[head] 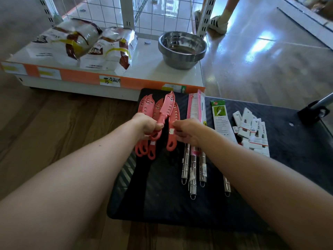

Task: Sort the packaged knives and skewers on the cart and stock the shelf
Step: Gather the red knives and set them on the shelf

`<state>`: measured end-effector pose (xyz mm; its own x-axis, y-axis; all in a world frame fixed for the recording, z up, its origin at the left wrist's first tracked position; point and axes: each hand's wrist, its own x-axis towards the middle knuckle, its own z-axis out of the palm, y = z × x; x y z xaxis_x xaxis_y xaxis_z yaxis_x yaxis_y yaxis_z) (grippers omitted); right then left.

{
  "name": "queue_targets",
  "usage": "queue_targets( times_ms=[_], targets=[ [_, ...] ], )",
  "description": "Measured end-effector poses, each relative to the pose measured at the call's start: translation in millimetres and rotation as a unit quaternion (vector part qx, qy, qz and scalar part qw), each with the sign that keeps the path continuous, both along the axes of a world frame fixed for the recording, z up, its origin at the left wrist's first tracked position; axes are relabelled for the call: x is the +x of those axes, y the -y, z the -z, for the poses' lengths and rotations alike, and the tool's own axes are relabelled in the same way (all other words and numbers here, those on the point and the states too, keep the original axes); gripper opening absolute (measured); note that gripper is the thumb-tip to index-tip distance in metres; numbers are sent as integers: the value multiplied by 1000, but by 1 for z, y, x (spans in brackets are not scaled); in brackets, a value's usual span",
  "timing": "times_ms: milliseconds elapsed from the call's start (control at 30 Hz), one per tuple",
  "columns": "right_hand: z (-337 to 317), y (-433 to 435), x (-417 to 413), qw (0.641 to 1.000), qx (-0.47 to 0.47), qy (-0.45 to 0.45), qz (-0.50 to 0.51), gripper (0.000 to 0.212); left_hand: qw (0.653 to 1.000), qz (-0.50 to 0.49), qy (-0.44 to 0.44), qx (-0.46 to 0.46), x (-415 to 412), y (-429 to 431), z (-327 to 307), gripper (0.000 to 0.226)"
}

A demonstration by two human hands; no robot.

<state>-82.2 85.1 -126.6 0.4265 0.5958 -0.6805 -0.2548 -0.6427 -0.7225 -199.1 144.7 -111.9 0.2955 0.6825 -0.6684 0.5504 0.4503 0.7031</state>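
Pink knives (158,121) fanning over cart (162,199) far-left corner; left hand (146,125) gripping several handles, right hand (187,131) pinching one; skewers (193,165) lying just right; near cart deck sitting bare; shelf (144,67) edge abutting beyond.

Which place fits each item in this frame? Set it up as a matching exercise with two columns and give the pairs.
Items:
1. pink knives
2. steel bowls
3. white packaged knives
4. bagged goods

Places:
A. right part of the cart
B. left part of the shelf
C. in both hands, over the cart's left end
D. right end of the shelf

Pairs: 1-C, 2-D, 3-A, 4-B
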Motion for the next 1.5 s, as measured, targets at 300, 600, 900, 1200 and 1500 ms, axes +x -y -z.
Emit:
queue_targets(
  times_ms=[300, 600, 900, 1200, 1500],
  targets=[
    [-21, 6, 0, 988, 148, -21, -26, 18, 992, -88, 91, -6, 2, 10, -21, 29],
    [-46, -2, -17, 975, 220, 13, -42, 20, 976, -143, 162, 33, -18, 14, -61, 34],
    [-67, 0, -27, 971, 239, -11, -18, 15, 972, -158, 167, 47, -38, 12, -79, 28],
    [-164, -68, -31, 954, 295, -52, -32, 22, 951, -187, 221, 112, -24, -41, -168, 31],
    [-351, -79, -37, 981, 183, -63, -22, 20, 951, -242, 175, 80, -58, -60, -346, 29]
  ],
)
